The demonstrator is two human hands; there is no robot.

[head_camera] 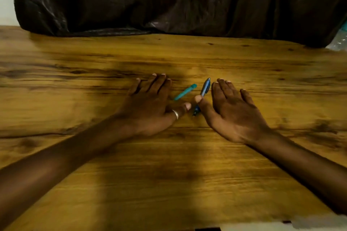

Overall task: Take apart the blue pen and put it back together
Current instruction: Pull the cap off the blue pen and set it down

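Note:
A blue pen (204, 89) lies on the wooden table (169, 165), slanting from lower left to upper right between my hands. A teal pen (185, 92) lies just left of it, also slanted. My left hand (150, 105) rests flat, palm down, fingers spread, a silver ring on its thumb, whose tip lies just below the teal pen's lower end. My right hand (232, 110) lies flat with fingers extended, right of the blue pen. Its thumb crosses over the blue pen's middle and hides part of the barrel. Neither hand grips a pen.
A dark plastic sheet (178, 0) hangs along the table's far edge. A clear plastic item with a teal part (339, 40) sits at the far right edge. A pale surface (281, 226) shows at the table's near edge.

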